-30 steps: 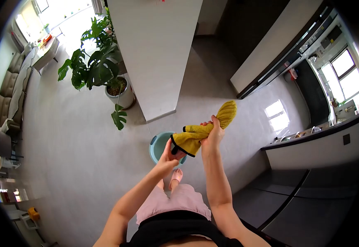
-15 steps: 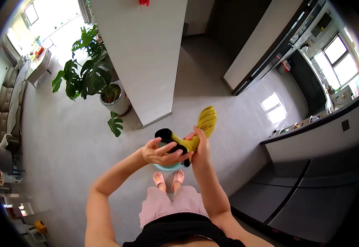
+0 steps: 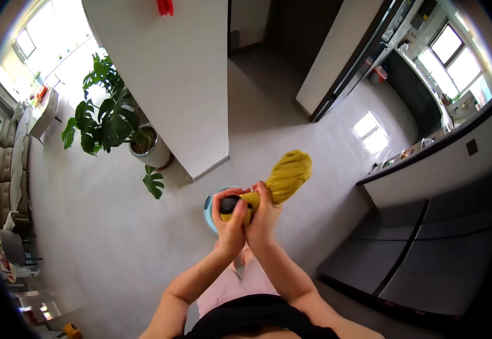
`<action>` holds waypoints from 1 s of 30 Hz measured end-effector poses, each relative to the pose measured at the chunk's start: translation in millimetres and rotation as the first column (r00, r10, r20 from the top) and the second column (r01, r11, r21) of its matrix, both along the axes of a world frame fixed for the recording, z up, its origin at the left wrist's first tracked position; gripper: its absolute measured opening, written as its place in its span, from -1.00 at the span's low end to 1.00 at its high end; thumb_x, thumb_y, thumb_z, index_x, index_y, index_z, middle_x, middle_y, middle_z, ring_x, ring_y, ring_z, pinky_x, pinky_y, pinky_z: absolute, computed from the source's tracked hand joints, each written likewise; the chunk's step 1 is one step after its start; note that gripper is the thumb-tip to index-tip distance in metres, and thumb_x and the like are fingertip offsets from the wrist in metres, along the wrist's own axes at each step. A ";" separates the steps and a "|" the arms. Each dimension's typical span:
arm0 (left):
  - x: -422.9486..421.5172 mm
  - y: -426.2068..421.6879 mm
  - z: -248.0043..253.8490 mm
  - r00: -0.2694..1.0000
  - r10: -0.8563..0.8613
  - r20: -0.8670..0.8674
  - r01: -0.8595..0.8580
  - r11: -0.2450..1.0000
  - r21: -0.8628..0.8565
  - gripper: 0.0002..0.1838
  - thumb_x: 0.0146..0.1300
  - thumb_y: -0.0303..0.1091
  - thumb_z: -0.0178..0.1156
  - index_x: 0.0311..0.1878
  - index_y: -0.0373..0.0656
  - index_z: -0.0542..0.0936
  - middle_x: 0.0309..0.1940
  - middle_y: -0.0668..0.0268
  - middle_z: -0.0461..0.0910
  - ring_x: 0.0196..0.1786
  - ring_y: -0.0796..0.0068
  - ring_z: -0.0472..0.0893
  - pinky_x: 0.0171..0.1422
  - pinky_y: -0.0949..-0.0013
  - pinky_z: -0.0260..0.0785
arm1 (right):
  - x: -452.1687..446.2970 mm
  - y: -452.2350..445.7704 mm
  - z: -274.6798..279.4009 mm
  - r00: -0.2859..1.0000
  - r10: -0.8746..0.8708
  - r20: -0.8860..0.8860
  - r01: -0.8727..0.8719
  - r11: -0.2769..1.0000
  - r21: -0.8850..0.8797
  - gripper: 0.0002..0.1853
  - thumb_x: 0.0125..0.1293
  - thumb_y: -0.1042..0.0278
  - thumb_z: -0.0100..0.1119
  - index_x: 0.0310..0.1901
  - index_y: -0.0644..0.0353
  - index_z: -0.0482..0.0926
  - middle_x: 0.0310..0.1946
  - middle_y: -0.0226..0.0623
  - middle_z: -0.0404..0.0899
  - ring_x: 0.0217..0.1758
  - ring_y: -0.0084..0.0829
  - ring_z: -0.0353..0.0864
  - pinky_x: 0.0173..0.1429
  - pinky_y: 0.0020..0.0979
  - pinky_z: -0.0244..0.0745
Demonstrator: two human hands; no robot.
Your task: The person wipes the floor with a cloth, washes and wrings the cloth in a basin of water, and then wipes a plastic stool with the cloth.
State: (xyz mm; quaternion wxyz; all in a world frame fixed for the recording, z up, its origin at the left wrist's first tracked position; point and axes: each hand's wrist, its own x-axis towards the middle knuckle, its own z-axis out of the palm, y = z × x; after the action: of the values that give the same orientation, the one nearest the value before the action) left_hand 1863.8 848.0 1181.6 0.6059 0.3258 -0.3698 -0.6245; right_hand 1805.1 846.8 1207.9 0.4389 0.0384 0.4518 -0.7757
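Both hands grip a mustard-yellow cloth (image 3: 290,174) with a dark patch; its exact kind I cannot tell. My left hand (image 3: 232,223) is wrapped round the near end, where the black part shows between thumb and fingers. Right beside it, my right hand (image 3: 264,217) clasps the middle of the cloth. Beyond this hand a thick, bunched yellow end sticks out up and to the right. Under the hands, on the floor in front of my feet, stands a light blue basin (image 3: 207,213), mostly hidden by the hands.
A potted monstera (image 3: 150,148) stands left of a white wall end (image 3: 201,113). Farther left is a tufted sofa (image 3: 6,169). A low counter (image 3: 427,148) and dark glossy panels (image 3: 443,254) lie to the right. Grey floor (image 3: 127,226) surrounds the basin.
My left hand, spread loosely by the black part before, has closed round the cloth next to my right hand. The protruding yellow end looks looser and wider. The camera view has shifted slightly.
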 end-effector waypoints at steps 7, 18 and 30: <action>17.3 -30.0 -10.2 0.905 -0.121 -0.407 0.335 0.793 0.509 -0.84 0.35 -0.29 0.20 -0.14 -0.07 0.44 -0.18 0.37 0.54 -0.12 0.49 0.56 -0.05 0.33 0.49 | 7.4 7.0 -31.7 0.624 -0.035 -0.780 0.020 0.999 -0.029 -0.82 0.16 0.45 0.34 -0.21 0.22 0.57 -0.25 -0.28 0.62 -0.11 -0.33 0.55 0.01 -0.31 0.40; 25.9 -59.8 -11.5 0.748 -0.564 -0.349 0.648 0.511 0.564 -0.76 0.44 -0.15 0.09 -0.37 0.01 0.42 -0.44 0.50 0.43 -0.35 0.66 0.45 -0.26 0.50 0.32 | -35.1 8.0 -37.6 -0.027 -0.131 -0.991 -0.483 0.869 -0.102 -0.71 -0.13 0.42 0.38 -0.32 0.07 0.52 -0.32 -0.41 0.56 -0.12 -0.38 0.54 0.04 -0.22 0.19; -2.4 -98.6 -58.2 0.179 -0.958 0.223 0.745 0.280 0.605 -0.73 0.28 -0.24 0.25 -0.50 -0.16 0.56 -0.59 0.48 0.44 -0.45 0.68 0.34 -0.38 0.43 0.25 | -60.9 -8.5 -71.5 -0.318 -0.463 -0.828 -0.868 0.494 0.057 -0.83 0.06 0.31 0.13 -0.33 0.10 0.39 -0.43 -0.41 0.47 -0.15 -0.37 0.48 0.04 -0.35 0.30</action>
State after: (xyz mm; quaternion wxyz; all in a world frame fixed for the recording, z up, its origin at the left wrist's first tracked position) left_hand 1861.4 749.4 1123.4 -0.0721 0.3239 -0.5231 -0.7850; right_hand 1744.2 838.3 1136.4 0.0411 -0.8880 0.1902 -0.4165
